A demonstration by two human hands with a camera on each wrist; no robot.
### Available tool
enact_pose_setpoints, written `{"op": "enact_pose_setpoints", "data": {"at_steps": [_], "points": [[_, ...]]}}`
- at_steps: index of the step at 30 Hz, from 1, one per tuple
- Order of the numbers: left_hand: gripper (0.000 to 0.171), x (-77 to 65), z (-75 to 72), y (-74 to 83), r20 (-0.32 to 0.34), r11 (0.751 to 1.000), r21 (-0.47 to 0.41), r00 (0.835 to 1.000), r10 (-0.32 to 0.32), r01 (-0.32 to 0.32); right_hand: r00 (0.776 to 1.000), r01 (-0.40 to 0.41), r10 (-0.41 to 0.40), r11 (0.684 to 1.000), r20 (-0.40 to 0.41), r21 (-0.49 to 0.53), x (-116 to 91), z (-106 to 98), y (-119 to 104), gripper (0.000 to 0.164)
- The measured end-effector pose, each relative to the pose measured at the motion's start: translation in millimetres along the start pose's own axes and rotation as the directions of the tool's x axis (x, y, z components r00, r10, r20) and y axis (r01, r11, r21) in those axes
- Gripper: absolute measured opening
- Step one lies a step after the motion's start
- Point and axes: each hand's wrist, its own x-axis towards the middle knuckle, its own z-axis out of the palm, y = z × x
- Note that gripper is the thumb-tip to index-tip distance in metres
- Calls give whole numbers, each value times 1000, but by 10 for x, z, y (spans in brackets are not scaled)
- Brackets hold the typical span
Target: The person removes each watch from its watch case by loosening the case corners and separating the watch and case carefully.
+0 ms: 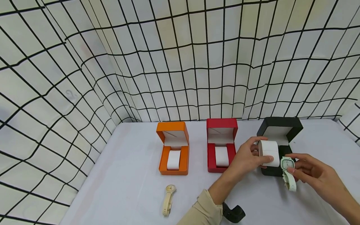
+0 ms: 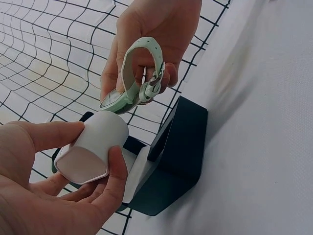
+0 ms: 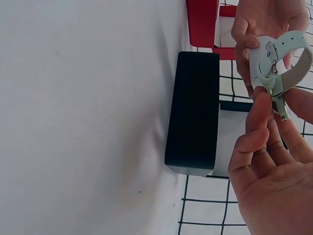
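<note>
My left hand (image 1: 248, 155) grips a white watch cushion (image 1: 270, 153) between thumb and fingers, over the open black watch box (image 1: 272, 171). In the left wrist view the hollow end of the cushion (image 2: 84, 165) faces the camera. A pale mint-green wristwatch (image 1: 289, 181) is pinched by my right hand (image 1: 317, 173) just right of the cushion, dial up in the head view. Its strap (image 2: 155, 51) is buckled into a loop on the wrist views. The black box's lid stands raised behind both hands, which hide part of the box.
An open red watch box (image 1: 211, 156) and an open orange one (image 1: 162, 162), each with a white cushion inside, stand to the left. A cream wristwatch (image 1: 167, 201) lies in front. A curved black object (image 1: 234, 214) is partly behind my left sleeve. Black wire grid surrounds the white table.
</note>
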Motion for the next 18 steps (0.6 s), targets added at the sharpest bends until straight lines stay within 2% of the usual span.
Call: {"op": "enact_pose_setpoints", "data": {"at_steps": [18], "points": [[56, -12, -11, -4, -10, 1000, 17, 1000, -7, 8, 998, -21, 25, 998, 61, -64, -76, 108, 48, 44]]}}
